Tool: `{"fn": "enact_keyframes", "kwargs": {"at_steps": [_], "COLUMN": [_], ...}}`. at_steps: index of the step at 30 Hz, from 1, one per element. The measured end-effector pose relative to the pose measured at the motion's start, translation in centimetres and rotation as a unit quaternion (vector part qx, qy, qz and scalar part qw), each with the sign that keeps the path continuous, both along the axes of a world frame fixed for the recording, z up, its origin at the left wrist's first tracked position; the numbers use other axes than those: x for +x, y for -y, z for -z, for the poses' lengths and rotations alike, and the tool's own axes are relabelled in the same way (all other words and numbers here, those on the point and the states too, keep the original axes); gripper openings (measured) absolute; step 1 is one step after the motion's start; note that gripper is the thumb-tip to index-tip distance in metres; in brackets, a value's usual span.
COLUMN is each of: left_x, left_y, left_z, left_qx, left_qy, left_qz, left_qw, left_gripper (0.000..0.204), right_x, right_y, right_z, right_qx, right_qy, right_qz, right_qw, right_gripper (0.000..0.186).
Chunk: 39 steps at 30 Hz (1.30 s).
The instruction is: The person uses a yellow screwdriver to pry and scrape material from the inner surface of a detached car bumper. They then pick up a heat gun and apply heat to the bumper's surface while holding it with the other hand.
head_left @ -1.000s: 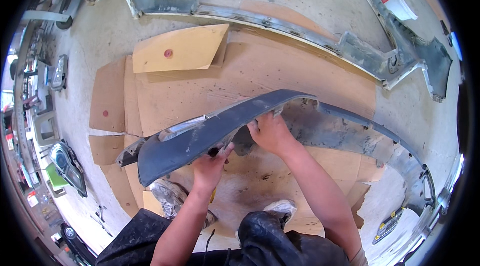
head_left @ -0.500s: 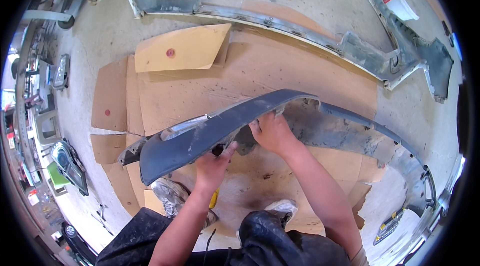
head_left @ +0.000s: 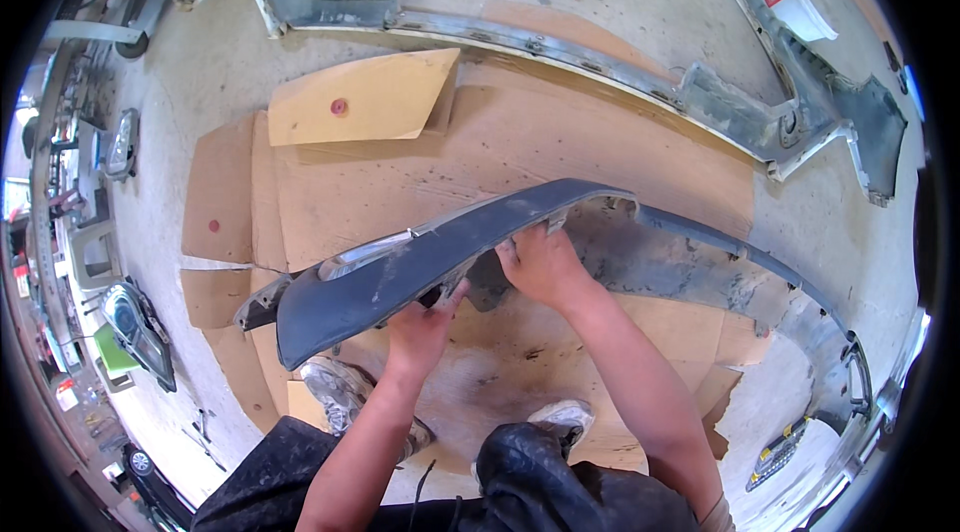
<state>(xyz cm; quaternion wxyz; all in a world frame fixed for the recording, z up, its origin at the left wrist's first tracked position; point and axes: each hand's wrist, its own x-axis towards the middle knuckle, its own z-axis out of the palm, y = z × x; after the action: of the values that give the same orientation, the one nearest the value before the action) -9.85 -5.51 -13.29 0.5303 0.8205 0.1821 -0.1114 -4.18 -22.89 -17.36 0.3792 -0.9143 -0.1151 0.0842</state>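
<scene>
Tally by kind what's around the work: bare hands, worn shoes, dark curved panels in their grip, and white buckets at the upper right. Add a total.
Bare hands: 2 (left hand, right hand)
Worn shoes: 2 (left shoe, right shoe)
Held panels: 1 (dark curved panel)
Buckets: 1 (white bucket)
Total: 6

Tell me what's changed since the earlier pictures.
A yellow patch beside the left forearm is no longer visible. Nothing was clearly moved, grasped or released: left hand and right hand still hold the dark bumper cover; the cardboard stayed put.
</scene>
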Motion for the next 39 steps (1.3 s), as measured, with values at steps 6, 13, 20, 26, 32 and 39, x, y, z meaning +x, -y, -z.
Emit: {"fn": "enact_keyframes", "kwargs": {"at_steps": [6, 13, 20, 26, 32, 39], "left_x": [0.2, -0.8, 0.4, 0.1, 0.7, -1.0], "left_y": [0.2, -0.2, 0.8, 0.6, 1.0, -1.1], "left_z": [-0.5, 2.3, -1.0, 0.5, -0.4, 3.9], "left_qx": [-0.118, 0.004, -0.104, -0.069, -0.105, -0.044], "left_qy": [-0.091, 0.021, -0.163, -0.068, -0.097, -0.023], "left_qz": [-0.061, -0.006, -0.063, -0.049, -0.037, 0.036], "left_qw": [0.987, 1.0, 0.979, 0.994, 0.989, 0.998], "left_gripper": [0.017, 0.022, 0.022, 0.023, 0.025, 0.025], "right_x": [0.2, -0.1, -0.3, 0.1, -0.1, 0.1], "right_y": [0.0, -0.2, -0.1, -0.1, 0.1, -0.2], "right_z": [-0.2, -0.1, 0.5, 0.1, 0.0, 0.3], "right_qx": [-0.033, -0.03, -0.076, -0.005, -0.026, 0.041], "right_qy": [-0.081, 0.079, 0.041, 0.09, 0.002, 0.105], "right_qz": [-0.009, 0.006, -0.013, 0.0, -0.01, 0.021], "right_qw": [0.996, 0.996, 0.996, 0.996, 1.0, 0.993], "right_gripper": [0.039, 0.034, 0.032, 0.033, 0.031, 0.03]}}
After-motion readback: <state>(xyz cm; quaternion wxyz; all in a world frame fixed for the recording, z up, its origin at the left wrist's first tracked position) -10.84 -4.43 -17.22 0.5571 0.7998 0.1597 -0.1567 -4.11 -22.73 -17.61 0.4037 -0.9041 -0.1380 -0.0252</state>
